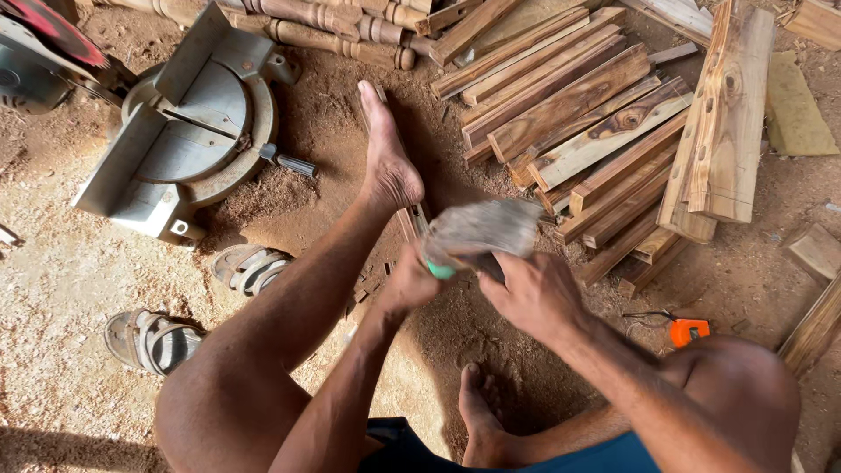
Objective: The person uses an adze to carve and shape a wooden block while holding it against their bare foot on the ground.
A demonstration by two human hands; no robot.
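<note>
Head view, looking down at a person seated on a sawdust floor (pixel 53 289). Both hands meet in front of the knees. The right hand (pixel 534 293) is closed around a grey, blurred block (pixel 482 226), fingers curled under its near edge. The left hand (pixel 410 282) is closed at the block's left end, where a green bit (pixel 441 271) shows; cannot tell what that bit is. The block is held in the air, above a wood strip (pixel 412 219) lying on the floor. The left foot (pixel 387 158) is stretched forward, heel beside that strip; the right foot (pixel 480 416) is tucked in close. Left of the legs: a miter saw (pixel 188 131), and two sandals (pixel 250 265) nearer. Right: stacked planks (pixel 578 131). An orange tape measure (pixel 689 331) lies by the right knee.
</note>
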